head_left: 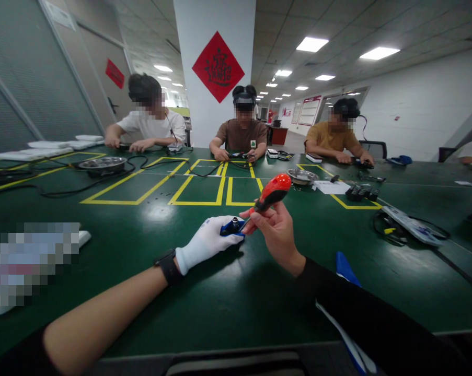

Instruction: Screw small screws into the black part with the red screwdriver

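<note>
My left hand [206, 239], in a white glove with blue-coated fingers, is closed around a small black part [231, 228] with a round metal fitting on top. I cannot make out what kind of part it is. My bare right hand [278, 234] grips a screwdriver [275, 192] with a red and black handle, tilted so the handle points up and right. Its shaft slants down toward the black part; whether the tip touches is hidden by my fingers. Below my right forearm lies a blue and white glove [347, 269], partly covered by the sleeve.
Yellow tape outlines [196, 202] mark the green table [141, 324]. A metal dish [302, 176], white paper [332, 187] and black blocks [361, 193] lie ahead right. A power strip [412, 224] with cables is at right, a blurred-out packet [27, 261] at left. Several people work around the table.
</note>
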The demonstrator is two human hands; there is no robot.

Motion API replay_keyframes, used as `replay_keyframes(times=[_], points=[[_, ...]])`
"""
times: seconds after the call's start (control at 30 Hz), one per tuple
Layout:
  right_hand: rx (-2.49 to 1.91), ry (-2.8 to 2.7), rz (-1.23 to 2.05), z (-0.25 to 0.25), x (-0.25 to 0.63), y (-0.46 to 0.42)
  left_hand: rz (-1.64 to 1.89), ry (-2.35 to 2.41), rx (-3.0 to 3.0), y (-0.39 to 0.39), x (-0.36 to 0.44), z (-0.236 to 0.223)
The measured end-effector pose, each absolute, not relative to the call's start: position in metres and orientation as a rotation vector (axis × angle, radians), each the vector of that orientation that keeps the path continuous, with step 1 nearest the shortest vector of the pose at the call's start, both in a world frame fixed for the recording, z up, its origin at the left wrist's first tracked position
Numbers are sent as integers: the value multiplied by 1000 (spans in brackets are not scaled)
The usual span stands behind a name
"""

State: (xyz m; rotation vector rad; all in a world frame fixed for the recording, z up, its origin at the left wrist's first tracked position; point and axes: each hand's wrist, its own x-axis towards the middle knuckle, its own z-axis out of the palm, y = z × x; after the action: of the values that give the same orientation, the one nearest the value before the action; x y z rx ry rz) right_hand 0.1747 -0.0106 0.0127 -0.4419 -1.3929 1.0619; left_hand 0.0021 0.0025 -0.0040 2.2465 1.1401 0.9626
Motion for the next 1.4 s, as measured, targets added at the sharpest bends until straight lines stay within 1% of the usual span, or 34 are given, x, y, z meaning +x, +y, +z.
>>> replay_keyframes(times=[0.3, 0.63, 0.9, 1.13, 1.3, 1.4], points=[[-390, -1444, 1118, 16, 175, -13, 964, 1123, 2210, 0, 3, -2], [-472, -1389, 1032, 15, 174, -13, 965, 1143, 2228, 2, 3, -4], [-443, -1456, 1047, 16, 176, -15, 951, 1099, 2234, 2, 3, -1], [-457, -1357, 1021, 11, 174, -10, 923, 1091, 2179, 3, 2, -4], [-429, -1338, 1100, 15, 174, -12, 937, 1095, 2176, 1, 2, -2], [-437, -1375, 1089, 15, 174, -11, 941, 1087, 2210, 0, 3, -2]])
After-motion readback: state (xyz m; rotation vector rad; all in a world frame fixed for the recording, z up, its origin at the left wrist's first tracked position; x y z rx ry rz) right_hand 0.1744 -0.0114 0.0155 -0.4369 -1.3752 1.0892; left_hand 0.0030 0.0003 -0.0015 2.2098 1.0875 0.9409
